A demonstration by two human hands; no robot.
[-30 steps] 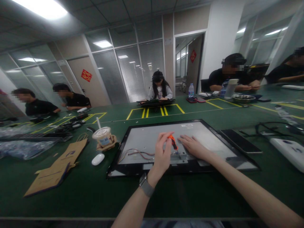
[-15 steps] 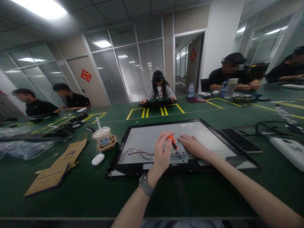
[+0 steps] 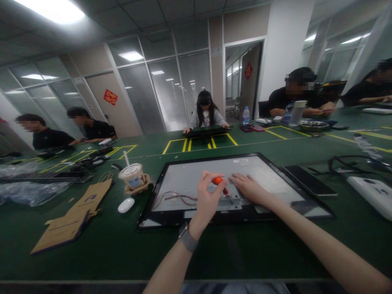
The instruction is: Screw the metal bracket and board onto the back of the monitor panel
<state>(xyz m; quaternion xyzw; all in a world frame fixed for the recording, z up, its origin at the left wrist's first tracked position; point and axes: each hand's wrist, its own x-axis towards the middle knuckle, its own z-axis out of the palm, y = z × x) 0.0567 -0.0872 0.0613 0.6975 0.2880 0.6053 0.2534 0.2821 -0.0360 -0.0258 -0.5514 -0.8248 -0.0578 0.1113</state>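
Left hand (image 3: 208, 195) is pinching an orange-and-black screwdriver (image 3: 217, 180) between thumb and fingers; right hand (image 3: 251, 189), fingers slightly parted, is lying flat on the display panel (image 3: 183, 175).

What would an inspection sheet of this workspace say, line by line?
Surface: green tabletop, yellow tape lines marked farther across.
Job's things: grey-backed, black-edged panel lying flat; metal strip near its closest edge; orange-handled tool over the strip, tip contact unclear.
Clutter: lidded cup with straw, white rounded object and brown paper bag left of the panel.
Hands: left hand grips the tool; right hand rests flat on the panel.
Cables: thin wires on the panel; black cables to its right.
Surroundings: five seated people; glass partitions; open door.
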